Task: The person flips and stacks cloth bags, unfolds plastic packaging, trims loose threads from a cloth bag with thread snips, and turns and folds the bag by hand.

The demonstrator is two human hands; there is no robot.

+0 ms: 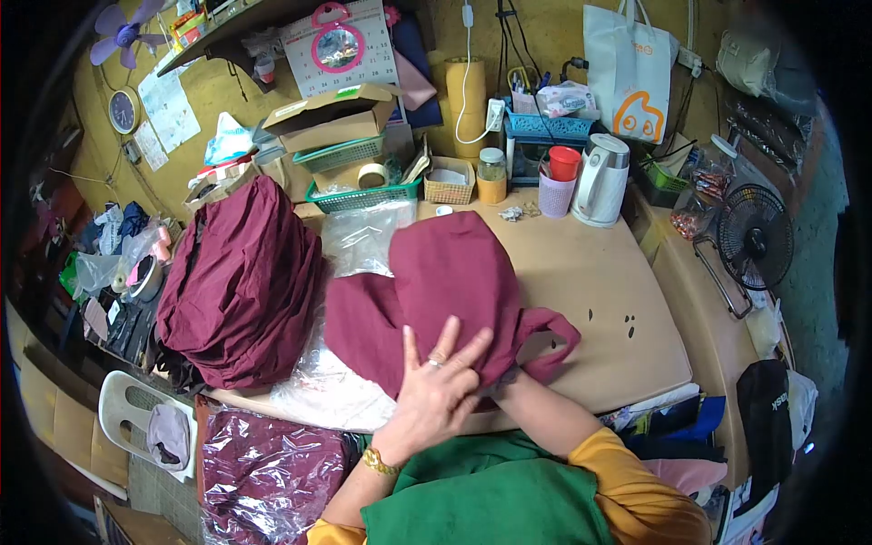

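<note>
Fingers (pixel 445 341) on rounded maroon cloth (pixel 450 268)

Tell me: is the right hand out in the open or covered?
Covered: the right forearm disappears at the maroon cloth, which hides the right hand; whether inside or underneath, I cannot tell.

Pile (pixel 241 286), left: solid maroon. Cloth (pixel 454 272) right of it: same. Garment (pixel 490 500), near: green. Sleeves (pixel 649 481): mustard. Kettle (pixel 607 186), far right: white. Far wall (pixel 554 36): yellow.
</note>
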